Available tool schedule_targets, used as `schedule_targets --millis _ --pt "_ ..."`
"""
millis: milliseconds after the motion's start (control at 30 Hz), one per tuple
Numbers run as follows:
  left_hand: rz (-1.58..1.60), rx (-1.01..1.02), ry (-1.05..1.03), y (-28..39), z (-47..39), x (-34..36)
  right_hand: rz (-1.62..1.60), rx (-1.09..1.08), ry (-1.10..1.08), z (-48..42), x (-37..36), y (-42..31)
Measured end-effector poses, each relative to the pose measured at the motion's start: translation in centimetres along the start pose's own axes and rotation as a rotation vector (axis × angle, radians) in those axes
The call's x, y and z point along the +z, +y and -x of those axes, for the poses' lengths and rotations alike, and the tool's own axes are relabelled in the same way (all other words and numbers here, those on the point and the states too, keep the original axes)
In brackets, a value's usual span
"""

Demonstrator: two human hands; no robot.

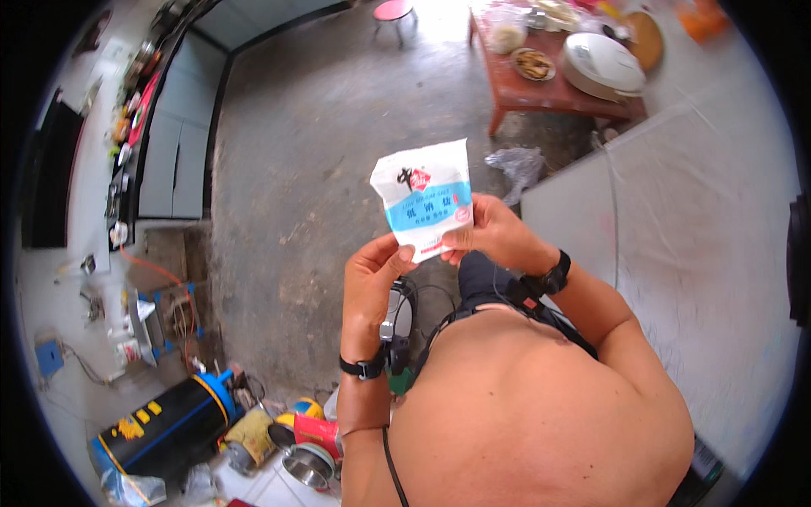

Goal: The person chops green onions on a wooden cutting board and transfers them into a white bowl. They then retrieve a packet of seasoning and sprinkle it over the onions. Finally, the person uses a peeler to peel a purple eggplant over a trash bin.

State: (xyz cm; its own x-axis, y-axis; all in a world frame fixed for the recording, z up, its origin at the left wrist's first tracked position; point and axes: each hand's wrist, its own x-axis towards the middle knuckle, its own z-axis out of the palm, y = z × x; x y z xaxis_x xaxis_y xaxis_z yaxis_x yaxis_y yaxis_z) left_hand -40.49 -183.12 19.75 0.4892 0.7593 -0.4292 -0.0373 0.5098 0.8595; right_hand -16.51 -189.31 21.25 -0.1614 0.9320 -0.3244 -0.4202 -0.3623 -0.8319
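Note:
A white and blue plastic packet of low-sodium salt [426, 196] is held up before me, its printed face towards the camera. My left hand [379, 266] pinches its lower left corner between thumb and fingers. On the right edge and lower right part, my right hand [491, 233] grips it, with the thumb across the front. The packet's top edge is uneven; whether it is cut open I cannot tell. Both wrists wear black straps with small devices.
A red wooden table [513, 95] at the upper right bears a white appliance [602, 63] and a dish of food [533, 64]. A plastic bag [516, 166] lies below it. A pink stool [393, 9] stands far ahead; a black cylinder [168, 424] lies lower left, near a metal pot [308, 466].

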Motion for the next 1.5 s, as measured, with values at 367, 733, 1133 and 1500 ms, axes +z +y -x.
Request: schedule_targets --millis 367,733,1133,1500 --pt "0.085 0.217 0.42 2.9 -6.1 -3.4 -0.057 0.06 -0.204 -15.7 -0.1 -5.1" --pt "0.115 0.522 0.476 13.3 -21.0 -16.1 0.256 0.085 -0.502 -37.4 2.3 -11.4" --pt "0.36 0.55 0.493 30.3 -39.5 -30.5 -0.437 0.286 -0.631 -66.7 7.8 -19.1" --pt "0.307 0.579 0.741 43.7 -56.4 -48.2 -0.158 0.247 -0.734 -97.4 15.4 -26.7"
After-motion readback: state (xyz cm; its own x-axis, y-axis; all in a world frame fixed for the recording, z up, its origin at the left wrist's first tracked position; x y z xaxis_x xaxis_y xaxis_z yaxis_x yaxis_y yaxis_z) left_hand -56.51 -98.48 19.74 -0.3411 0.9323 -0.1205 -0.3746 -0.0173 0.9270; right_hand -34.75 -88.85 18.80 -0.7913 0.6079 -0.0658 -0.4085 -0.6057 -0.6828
